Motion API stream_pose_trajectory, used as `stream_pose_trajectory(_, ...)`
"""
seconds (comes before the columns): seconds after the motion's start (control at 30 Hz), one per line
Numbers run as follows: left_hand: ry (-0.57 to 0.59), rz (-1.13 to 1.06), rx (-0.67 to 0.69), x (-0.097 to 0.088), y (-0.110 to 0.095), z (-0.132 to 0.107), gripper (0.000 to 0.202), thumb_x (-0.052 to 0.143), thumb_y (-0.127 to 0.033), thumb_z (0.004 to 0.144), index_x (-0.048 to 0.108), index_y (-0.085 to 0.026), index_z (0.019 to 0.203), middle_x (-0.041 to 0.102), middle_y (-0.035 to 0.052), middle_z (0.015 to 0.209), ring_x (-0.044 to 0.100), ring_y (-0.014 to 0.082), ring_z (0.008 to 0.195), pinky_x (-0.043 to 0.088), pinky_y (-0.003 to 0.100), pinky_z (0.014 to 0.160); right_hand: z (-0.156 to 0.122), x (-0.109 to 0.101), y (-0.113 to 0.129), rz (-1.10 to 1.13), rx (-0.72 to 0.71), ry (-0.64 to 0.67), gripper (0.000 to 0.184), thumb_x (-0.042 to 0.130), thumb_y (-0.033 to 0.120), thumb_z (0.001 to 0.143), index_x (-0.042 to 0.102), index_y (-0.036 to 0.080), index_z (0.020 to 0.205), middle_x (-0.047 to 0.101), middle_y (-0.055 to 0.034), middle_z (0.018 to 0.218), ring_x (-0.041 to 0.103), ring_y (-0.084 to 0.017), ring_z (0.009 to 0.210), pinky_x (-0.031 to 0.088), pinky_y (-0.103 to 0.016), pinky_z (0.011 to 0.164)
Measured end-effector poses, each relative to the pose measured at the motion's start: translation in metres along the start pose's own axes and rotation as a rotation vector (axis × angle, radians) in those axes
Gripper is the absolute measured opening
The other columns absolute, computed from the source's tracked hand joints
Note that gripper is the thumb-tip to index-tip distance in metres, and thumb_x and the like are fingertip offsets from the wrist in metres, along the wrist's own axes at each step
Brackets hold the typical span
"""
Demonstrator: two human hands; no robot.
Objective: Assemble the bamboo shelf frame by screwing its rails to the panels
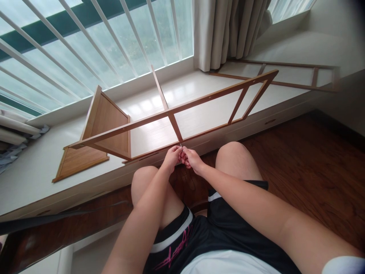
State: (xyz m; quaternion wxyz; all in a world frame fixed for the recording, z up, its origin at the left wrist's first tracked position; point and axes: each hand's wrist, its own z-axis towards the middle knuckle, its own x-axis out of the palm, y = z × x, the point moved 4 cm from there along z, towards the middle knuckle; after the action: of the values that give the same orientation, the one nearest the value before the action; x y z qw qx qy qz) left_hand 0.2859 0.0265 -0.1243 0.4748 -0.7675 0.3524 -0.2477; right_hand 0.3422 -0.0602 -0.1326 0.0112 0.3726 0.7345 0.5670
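Observation:
My left hand point(172, 157) and my right hand point(193, 160) meet between my knees, fingers pinched together at the tips. A small thin metal piece point(180, 145) sticks up between the fingertips; its kind is too small to make out, and the fingers cover most of it. Right behind the hands is the lower rail of a wooden frame point(211, 96), close to where its middle crossbar point(175, 127) joins. The frame stands on its long side along the ledge's front edge. Another wooden bar rises behind it near the middle.
A white window ledge point(196, 84) runs across the view. At its left, a wooden panel point(110, 120) stands behind the frame, with a flat wooden board point(80, 164) beside it. A ladder-like wooden frame point(314, 77) lies at right, below a curtain point(216, 34). Dark wooden floor point(299, 160) lies below.

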Motion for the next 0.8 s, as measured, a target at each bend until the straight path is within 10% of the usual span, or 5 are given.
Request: stream_pose_trajectory(0.8, -0.004, -0.008, -0.006, -0.0017, 0.0021, 0.0023, 0.02, 0.064, -0.034, 0.079, 0.055, -0.017, 0.079, 0.049, -0.0034, 0.054, 0.047, 0.0069, 0.041, 0.028, 0.018, 0.041, 0.0006, -0.0039, 0.0012, -0.185, -0.092, -0.045, 0.036, 0.045, 0.047, 0.09, 0.053, 0.018, 0.069, 0.05, 0.0024, 0.048, 0.034, -0.007, 0.037, 0.025, -0.02, 0.037)
